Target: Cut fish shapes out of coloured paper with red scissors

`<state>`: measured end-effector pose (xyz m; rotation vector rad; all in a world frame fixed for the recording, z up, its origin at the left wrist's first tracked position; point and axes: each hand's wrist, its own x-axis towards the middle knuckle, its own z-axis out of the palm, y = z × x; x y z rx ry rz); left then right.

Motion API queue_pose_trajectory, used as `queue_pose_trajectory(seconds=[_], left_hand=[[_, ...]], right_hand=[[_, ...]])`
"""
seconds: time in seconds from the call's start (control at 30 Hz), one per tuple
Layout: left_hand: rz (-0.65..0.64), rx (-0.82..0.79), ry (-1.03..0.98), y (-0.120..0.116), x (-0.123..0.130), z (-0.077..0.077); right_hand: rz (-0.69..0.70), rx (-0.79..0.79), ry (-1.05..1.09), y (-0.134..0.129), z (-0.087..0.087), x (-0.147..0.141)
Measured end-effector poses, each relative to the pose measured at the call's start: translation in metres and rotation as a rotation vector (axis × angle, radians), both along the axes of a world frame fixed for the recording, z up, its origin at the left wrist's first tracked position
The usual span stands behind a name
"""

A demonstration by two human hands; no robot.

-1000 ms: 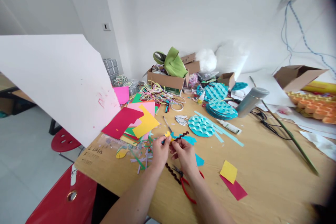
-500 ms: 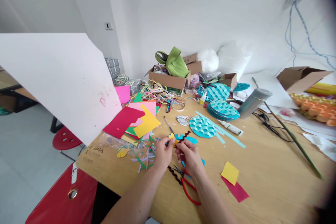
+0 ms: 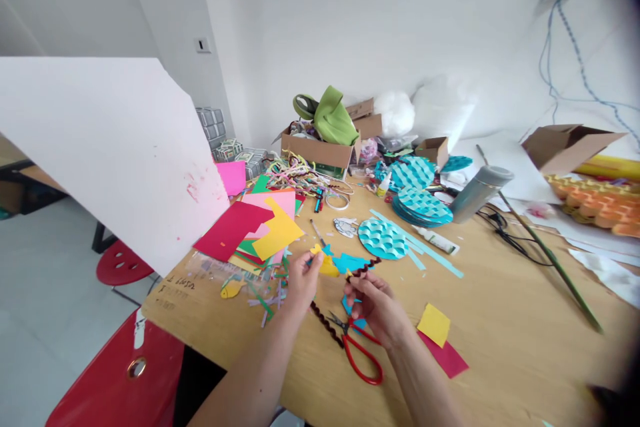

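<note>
Between thumb and fingers, my left hand [image 3: 303, 280] pinches a small yellow paper cutout [image 3: 328, 267]. My right hand [image 3: 374, 301] is closed on a dark brown wavy pipe cleaner [image 3: 369, 267], whose end sticks out to the upper right. A tiny yellow bit shows at the right fingertips; I cannot tell if it is a separate piece. A gap separates the two hands. Below them lie another brown wavy pipe cleaner [image 3: 327, 326] and scissors [image 3: 363, 361] with red handles, blades apart. Blue paper pieces [image 3: 356, 262] lie behind and under the hands.
Coloured paper sheets [image 3: 233, 232], paper strips and a yellow fish-shaped cutout [image 3: 231, 289] lie at left. A woven turquoise disc [image 3: 383, 239], a glue tube [image 3: 435, 239] and a grey tumbler [image 3: 481, 193] are to the right. Yellow and red paper squares [image 3: 434, 325] lie at front right.
My hands have moved apart: the left one slightly left with the yellow cutout, the right one to the right and down with the pipe cleaner. The scissors show more fully.
</note>
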<state>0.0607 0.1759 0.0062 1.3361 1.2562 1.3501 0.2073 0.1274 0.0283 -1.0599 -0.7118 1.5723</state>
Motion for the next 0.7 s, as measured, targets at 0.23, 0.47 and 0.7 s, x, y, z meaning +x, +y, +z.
queue_pose_trajectory(seconds=[0.23, 0.47, 0.7], left_hand=[[-0.193, -0.044, -0.115, -0.005, 0.008, -0.006], [-0.308, 0.03, 0.147, -0.006, 0.005, -0.003], [-0.177, 0.333, 0.61, -0.015, 0.011, -0.003]], right_hand=[[0.012, 0.05, -0.091, 0.001, -0.003, -0.009], [0.017, 0.052, -0.258, 0.002, -0.007, -0.007], [-0.066, 0.018, -0.323, 0.005, -0.006, -0.01]])
